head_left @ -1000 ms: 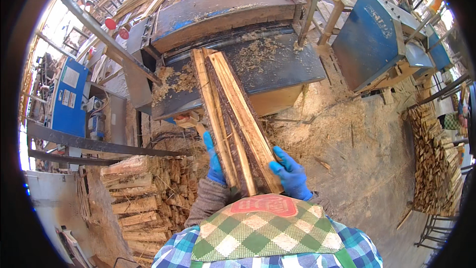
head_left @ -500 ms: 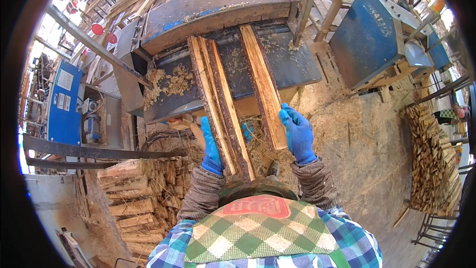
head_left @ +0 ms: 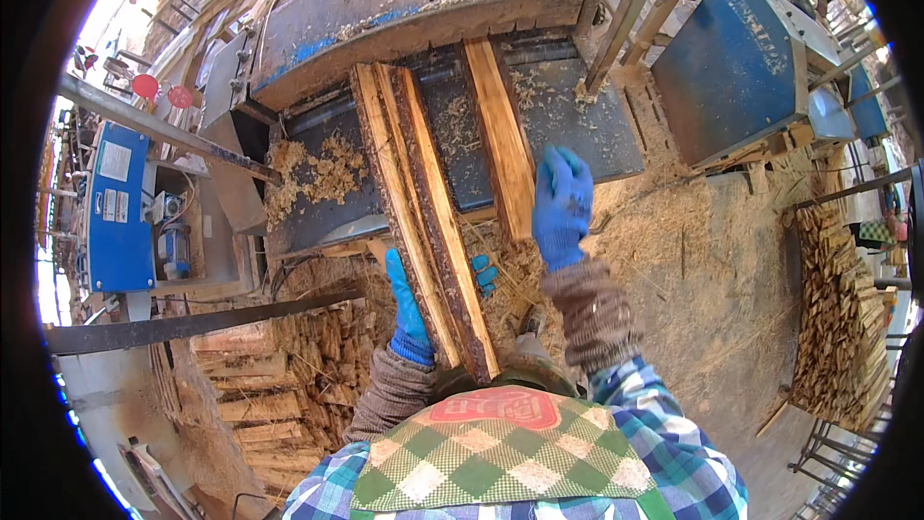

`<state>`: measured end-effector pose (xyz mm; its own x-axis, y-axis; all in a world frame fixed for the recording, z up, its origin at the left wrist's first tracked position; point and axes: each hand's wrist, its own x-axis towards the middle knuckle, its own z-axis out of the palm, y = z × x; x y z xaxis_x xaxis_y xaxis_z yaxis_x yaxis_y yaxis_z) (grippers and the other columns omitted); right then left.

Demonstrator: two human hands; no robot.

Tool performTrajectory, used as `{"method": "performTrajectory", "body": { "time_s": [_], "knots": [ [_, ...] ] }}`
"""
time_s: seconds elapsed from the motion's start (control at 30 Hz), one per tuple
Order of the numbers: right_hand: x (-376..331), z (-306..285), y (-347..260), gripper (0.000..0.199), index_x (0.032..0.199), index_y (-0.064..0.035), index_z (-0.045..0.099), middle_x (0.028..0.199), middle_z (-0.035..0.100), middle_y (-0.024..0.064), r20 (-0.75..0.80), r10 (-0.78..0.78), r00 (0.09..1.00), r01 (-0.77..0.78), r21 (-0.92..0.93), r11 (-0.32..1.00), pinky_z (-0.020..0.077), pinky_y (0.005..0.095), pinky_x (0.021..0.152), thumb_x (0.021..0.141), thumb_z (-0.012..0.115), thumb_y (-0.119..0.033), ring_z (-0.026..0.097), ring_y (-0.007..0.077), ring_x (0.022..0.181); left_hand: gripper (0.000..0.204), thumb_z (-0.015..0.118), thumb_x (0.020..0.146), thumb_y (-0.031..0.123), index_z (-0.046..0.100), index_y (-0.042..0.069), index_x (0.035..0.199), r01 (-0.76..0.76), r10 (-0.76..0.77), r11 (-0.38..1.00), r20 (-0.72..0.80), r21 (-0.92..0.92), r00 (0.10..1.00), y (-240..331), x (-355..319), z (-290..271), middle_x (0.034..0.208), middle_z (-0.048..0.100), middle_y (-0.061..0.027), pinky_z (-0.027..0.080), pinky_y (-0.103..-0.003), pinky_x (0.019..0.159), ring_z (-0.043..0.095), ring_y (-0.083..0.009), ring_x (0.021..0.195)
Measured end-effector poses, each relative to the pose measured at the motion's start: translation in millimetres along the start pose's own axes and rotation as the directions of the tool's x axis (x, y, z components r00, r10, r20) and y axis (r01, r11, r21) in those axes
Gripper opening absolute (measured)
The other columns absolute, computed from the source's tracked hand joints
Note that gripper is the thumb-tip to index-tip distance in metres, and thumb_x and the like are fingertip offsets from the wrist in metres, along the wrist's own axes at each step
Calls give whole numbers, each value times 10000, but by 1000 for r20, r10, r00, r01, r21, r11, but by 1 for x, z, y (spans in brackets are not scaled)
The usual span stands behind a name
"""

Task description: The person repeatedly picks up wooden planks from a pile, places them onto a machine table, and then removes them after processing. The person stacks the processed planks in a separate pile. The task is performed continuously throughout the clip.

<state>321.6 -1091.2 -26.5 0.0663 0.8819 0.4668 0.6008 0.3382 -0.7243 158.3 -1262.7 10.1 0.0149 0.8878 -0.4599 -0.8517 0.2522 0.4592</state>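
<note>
My gloved left hand (head_left: 412,313) is wrapped from below round bark-edged boards (head_left: 423,193) lying side by side. Its thumb rests along their left side, and its fingertips show past their right side. The far ends of these boards rest on the dark metal machine bed (head_left: 332,125), their near ends by my waist. To the right, a single wooden board (head_left: 500,135) lies on the bed with its far end at the hood. My gloved right hand (head_left: 563,204) is closed at this board's right edge near its near end; some of its fingers are hidden.
A long metal hood (head_left: 404,0) spans the back of the bed, with wood shavings (head_left: 322,169) on the bed's left. A blue machine housing (head_left: 727,77) stands right. Wood is stacked at lower left (head_left: 255,376) and far right (head_left: 837,318). A metal bar (head_left: 192,323) crosses at left.
The single board has moved away from me, toward the hood. My right hand has moved forward along its right edge. My left hand stays under the other boards.
</note>
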Motion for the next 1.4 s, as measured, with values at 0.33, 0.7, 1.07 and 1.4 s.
{"method": "performTrajectory", "body": {
  "time_s": [0.33, 0.7, 1.07, 1.4],
  "knots": [
    [81, 46, 8, 366, 1270, -100, 681, 1230, 648, 190, -14, 190, 982, -188, 87, 978, 507, 433, 970, 1018, 558, -337, 631, 357, 1117, 932, 557, 875, 767, 435, 99, 1513, -152, 154, 988, -54, 33, 987, 3, -19, -15, 1370, 611, -190, 639, -460, 885, 694, -301, 1104],
    [-178, -81, -48, 661, 1554, -48, 390, 1490, 539, 157, 656, 214, 724, -607, 460, 648, 504, 314, 996, 999, 678, -263, 582, 144, 1226, 751, 675, 916, 499, 461, 61, 1487, -82, 80, 996, -52, -34, 995, -8, -51, -39, 1354, 610, -205, 576, -550, 974, 657, -357, 1154],
    [-91, -142, -17, 588, 1492, 56, 434, 1537, 470, 175, 475, 350, 807, -574, 491, 655, 439, 333, 1111, 1012, 656, -201, 502, 225, 1365, 931, 639, 920, 589, 241, 91, 1598, -130, 128, 972, 26, 194, 991, -18, -21, 3, 1530, 406, -262, 409, -581, 1169, 438, -451, 1391],
    [-45, -132, 23, 511, 1422, 42, 539, 1455, 566, 178, 459, 357, 814, -560, 454, 693, 476, 326, 1056, 993, 679, -197, 559, 201, 1307, 939, 620, 923, 606, 236, 75, 1595, -142, 152, 966, -32, 217, 988, -22, -1, 21, 1526, 414, -271, 472, -542, 1133, 493, -434, 1352]
  ]
}}
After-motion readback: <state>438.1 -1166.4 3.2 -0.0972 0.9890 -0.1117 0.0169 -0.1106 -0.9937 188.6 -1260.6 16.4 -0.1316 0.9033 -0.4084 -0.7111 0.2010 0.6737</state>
